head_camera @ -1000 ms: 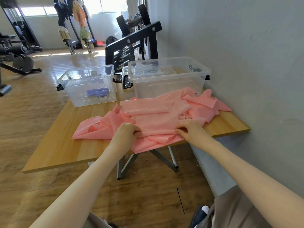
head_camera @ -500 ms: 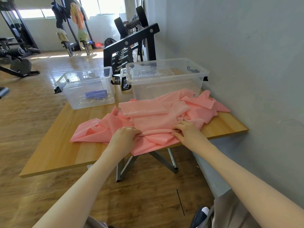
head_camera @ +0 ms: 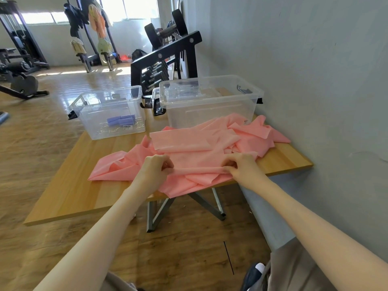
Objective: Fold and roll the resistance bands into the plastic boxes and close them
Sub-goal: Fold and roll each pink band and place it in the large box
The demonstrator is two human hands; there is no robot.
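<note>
Both hands, left hand and right hand, pinch the crumpled pink band; only a purple band sits boxed at far left, lids off

Two plastic boxes are blocking the far table edge; bare wood is lying open at left.

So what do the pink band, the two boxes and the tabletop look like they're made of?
Pink band: thin, matte stretchy sheet, probably latex or rubber; it drapes in soft, sharp-edged folds. Left box and right box: clear rigid plastic, glossy; contents and table show through. Tabletop: wood-look board with visible grain and slight sheen; solid wood or laminate can't be told.
</note>
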